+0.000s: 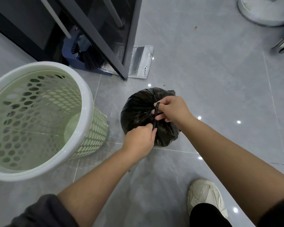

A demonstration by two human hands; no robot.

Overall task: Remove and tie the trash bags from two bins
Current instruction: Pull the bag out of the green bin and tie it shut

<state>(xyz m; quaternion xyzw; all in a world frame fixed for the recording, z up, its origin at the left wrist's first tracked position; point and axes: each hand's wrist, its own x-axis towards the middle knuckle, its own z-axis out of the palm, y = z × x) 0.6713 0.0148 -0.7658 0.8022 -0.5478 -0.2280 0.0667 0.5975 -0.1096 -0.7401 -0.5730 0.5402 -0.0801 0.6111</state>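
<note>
So the black trash bag [138, 110] is already out of the bin and sitting on the grey tiled floor [211, 82], just right of the green perforated bin [97, 133], close to it but not touching as far as I can tell. The bin looks bare inside, with no liner in it.

Both hands are on top of the bag, working the neck. The left hand [139, 140] is on the near side, fingers curled and pinching the bottom of a twisted strip of bag plastic [157, 108] right where it meets the gathered top. The right hand [173, 111] is on the far side, curled around the upper end of that strip, which loops over its fingers. I can't make out how the thumb sits under there.

The bit that matters is that the strip runs pretty much straight away from the person, near hand low and far hand high, with the knot point between them over the middle of the bag. My guess is that the next thing is cinching, so the hands pull apart along that line. If the pull goes sideways instead, the thin plastic might stretch or slip out of the pinch.

I'd call it bag one nearly tied. No second bin in sight from here.
</note>
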